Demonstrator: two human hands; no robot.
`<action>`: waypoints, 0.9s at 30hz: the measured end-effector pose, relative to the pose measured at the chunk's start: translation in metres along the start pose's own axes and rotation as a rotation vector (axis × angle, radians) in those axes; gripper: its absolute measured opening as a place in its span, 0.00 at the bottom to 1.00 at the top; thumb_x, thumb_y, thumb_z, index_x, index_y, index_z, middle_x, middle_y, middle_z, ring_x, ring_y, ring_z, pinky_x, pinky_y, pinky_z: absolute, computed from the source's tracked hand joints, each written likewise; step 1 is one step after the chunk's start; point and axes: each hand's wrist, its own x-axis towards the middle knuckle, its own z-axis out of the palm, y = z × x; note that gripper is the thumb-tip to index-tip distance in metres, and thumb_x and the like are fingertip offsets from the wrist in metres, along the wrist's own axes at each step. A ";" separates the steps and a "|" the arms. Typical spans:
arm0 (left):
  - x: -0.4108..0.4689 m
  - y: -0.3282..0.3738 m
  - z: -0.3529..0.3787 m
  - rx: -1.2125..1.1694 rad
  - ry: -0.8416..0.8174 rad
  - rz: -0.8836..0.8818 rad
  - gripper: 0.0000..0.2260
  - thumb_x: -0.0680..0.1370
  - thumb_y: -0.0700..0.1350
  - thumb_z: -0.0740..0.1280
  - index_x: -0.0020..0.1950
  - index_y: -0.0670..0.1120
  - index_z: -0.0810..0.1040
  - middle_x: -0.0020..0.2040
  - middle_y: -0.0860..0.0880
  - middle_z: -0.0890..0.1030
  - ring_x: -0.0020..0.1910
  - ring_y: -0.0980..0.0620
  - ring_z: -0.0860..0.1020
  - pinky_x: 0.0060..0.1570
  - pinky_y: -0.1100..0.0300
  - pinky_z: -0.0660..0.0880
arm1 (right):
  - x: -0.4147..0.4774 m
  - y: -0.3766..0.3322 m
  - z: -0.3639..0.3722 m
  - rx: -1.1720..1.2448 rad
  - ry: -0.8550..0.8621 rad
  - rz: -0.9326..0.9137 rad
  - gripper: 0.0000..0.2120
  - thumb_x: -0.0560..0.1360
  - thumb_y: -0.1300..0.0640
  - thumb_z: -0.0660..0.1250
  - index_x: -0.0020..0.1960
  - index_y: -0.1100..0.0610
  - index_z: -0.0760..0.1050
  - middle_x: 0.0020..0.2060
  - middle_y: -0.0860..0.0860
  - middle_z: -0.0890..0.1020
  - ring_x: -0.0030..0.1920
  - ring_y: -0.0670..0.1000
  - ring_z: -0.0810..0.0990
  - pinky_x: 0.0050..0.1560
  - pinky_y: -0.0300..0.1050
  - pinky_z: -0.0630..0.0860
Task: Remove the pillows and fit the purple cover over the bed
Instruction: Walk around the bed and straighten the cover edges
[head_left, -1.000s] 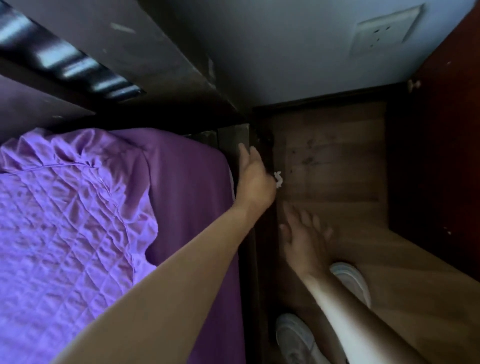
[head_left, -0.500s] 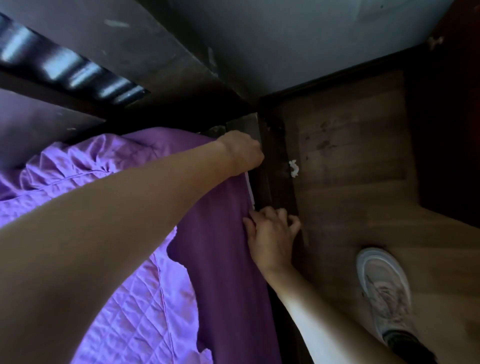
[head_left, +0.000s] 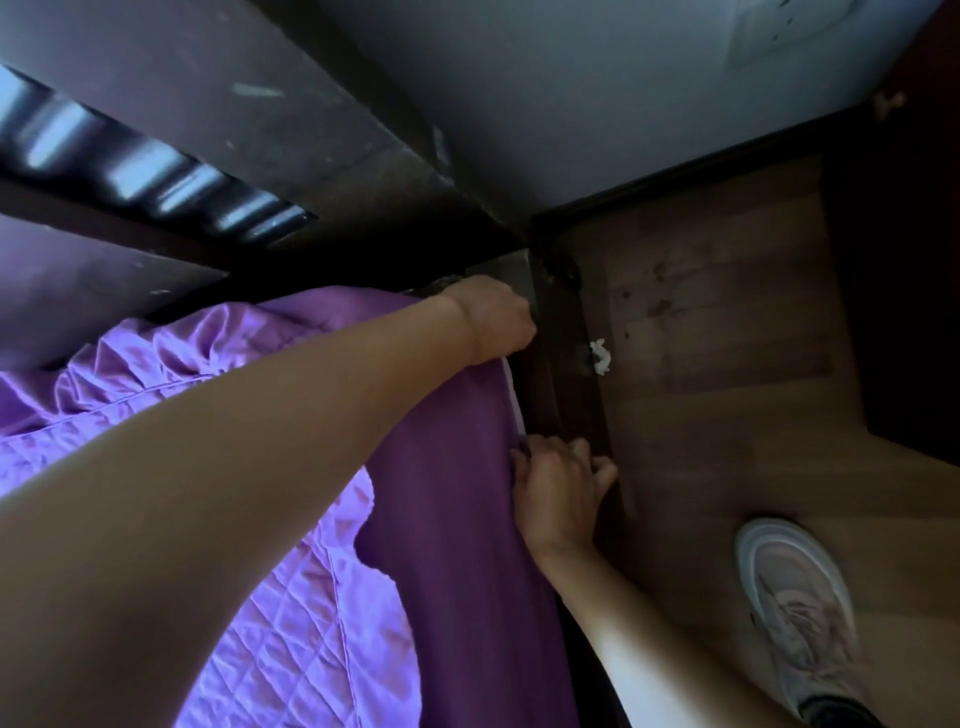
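Purple cover (head_left: 457, 493): satin-look fabric with a quilted lighter top panel, a ruffled seam and a plain darker skirt. It lies over the bed, the skirt hanging down the side nearest the floor. Left hand (head_left: 493, 319) is at the far bed corner by the dark wooden headboard (head_left: 260, 130), fingers curled down over the purple cover's corner edge and gripping it; fingertips are hidden. Right hand (head_left: 558, 488) is nearer along the same side edge, fingers curled into the skirt's edge and pinching it, thumb out toward the floor side. A thin white mattress edge (head_left: 511, 395) shows between the two hands. Brown wood-plank floor (head_left: 727, 389) is to the right, with a small crumpled white scrap (head_left: 600, 357) just beside the dark bed frame. White sneaker (head_left: 795, 597) stands on the floor lower right. White wall socket (head_left: 779, 31) is top right.
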 end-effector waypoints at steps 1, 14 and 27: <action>0.001 -0.001 0.001 0.003 -0.001 0.008 0.10 0.80 0.39 0.58 0.58 0.43 0.74 0.55 0.45 0.77 0.53 0.46 0.77 0.43 0.57 0.73 | 0.002 -0.001 0.000 0.011 -0.013 0.019 0.12 0.80 0.51 0.56 0.56 0.51 0.76 0.50 0.49 0.80 0.55 0.51 0.70 0.55 0.49 0.55; 0.021 -0.013 0.009 -0.039 -0.019 0.020 0.09 0.80 0.40 0.58 0.57 0.43 0.75 0.56 0.45 0.77 0.53 0.46 0.77 0.41 0.58 0.70 | 0.018 0.024 -0.016 0.240 0.095 0.000 0.07 0.76 0.64 0.58 0.46 0.53 0.63 0.29 0.44 0.70 0.29 0.45 0.67 0.41 0.43 0.64; 0.030 0.012 0.006 -0.101 0.098 -0.251 0.12 0.79 0.36 0.56 0.61 0.42 0.74 0.59 0.42 0.76 0.56 0.43 0.77 0.45 0.51 0.75 | 0.029 0.044 -0.012 -0.147 0.145 -0.410 0.23 0.66 0.67 0.67 0.62 0.63 0.75 0.38 0.57 0.76 0.25 0.54 0.73 0.31 0.45 0.74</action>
